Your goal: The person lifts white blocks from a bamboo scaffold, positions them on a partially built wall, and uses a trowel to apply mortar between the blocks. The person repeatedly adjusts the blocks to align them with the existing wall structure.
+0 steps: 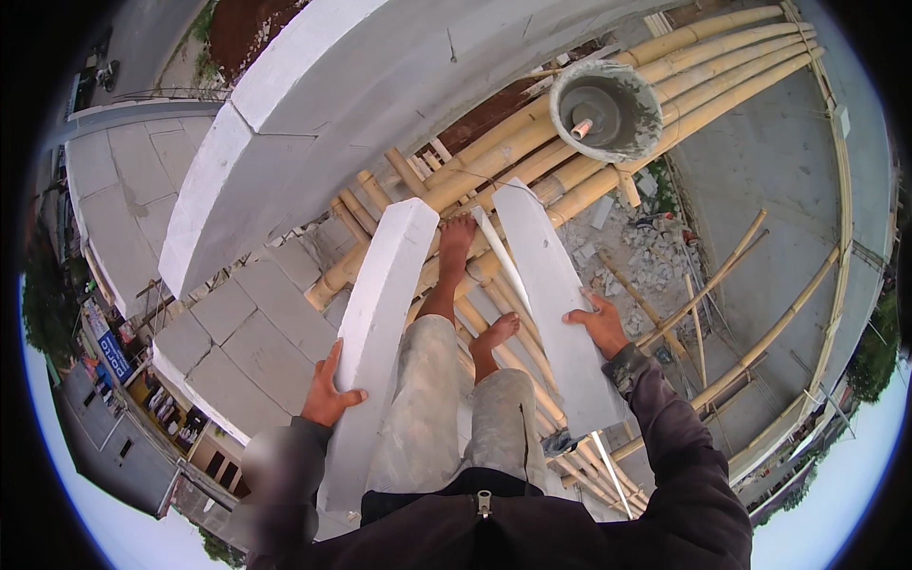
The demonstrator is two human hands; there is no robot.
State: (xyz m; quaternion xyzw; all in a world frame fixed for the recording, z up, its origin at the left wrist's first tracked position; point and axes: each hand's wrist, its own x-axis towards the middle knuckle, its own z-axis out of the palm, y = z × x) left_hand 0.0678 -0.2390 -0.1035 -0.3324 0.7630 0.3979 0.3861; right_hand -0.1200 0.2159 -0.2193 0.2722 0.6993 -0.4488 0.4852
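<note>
Two long, pale aerated concrete blocks stand on either side of my legs. My left hand [330, 391] grips the left block [385, 275] at its outer edge, with thumb and fingers spread over that edge. On the other side my right hand [600, 325] holds the right block [549, 285] by its outer edge, thumb and fingers bent over it. The undersides of both blocks are hidden. My bare feet rest on bamboo poles [532, 142] between the blocks.
A mortar-smeared bucket [617, 109] with a tool handle inside stands on the poles ahead. At the left rises a block wall [323, 123], with a lower block wall [247, 323] beside it. Rubble [641, 237] lies far below; slanting bamboo poles [760, 351] are on the right.
</note>
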